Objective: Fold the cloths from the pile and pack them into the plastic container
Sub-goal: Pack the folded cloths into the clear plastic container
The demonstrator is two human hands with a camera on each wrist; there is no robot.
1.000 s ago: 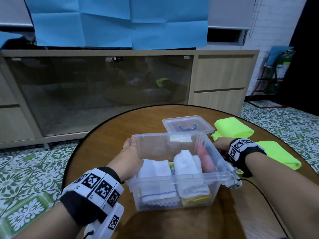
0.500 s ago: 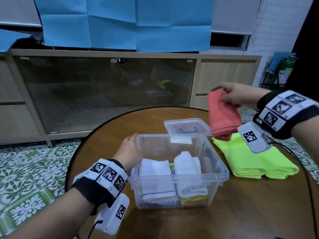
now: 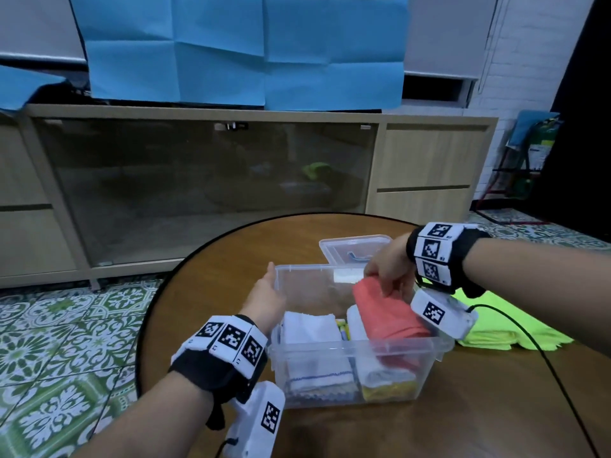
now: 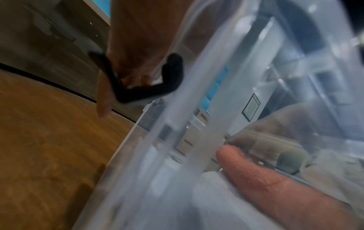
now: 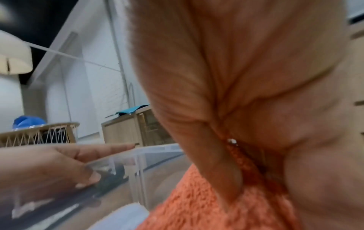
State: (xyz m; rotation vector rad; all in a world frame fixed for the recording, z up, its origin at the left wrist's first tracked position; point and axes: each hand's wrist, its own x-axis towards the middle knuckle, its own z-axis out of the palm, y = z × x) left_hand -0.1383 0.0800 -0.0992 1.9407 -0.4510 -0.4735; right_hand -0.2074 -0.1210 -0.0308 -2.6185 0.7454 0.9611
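Round wooden tabletop (image 3: pixel 211 292) first, carrying everything. On it the clear plastic container (image 3: pixel 355 353), lid off, already part packed: folded white cloths (image 3: pixel 310 328) standing on edge along the near wall, something yellow (image 3: pixel 386 388) low at the near right corner. Beside it on the right, two lime-green cloths (image 3: pixel 489 328) lying flat on the wood, apparently what is left of the pile, kept within easy reach of the right hand. Behind the container, the clear lid (image 3: pixel 350 249) with its blue handle, parked out of the way so the opening stays free.

Then the coral cloth (image 3: pixel 386 312), folded, angled down into the right half of the container, its lower end inside and its upper end above the rim. Right hand (image 3: pixel 385 269) pinching that upper end, fingers curled over the fold (the wrist view shows thumb and fingers closed on orange pile), probably to keep the fold from springing open on the way in. Left hand (image 3: pixel 264 295) flat against the left wall, fingers straight, thumb over the rim, a released grip that merely steadies the box against the push.

Writing: none readable. Only square black-and-white marker patterns on the wristbands (image 3: pixel 231 342), and a pale label (image 3: pixel 344 276) on the far wall, too blurred to read.
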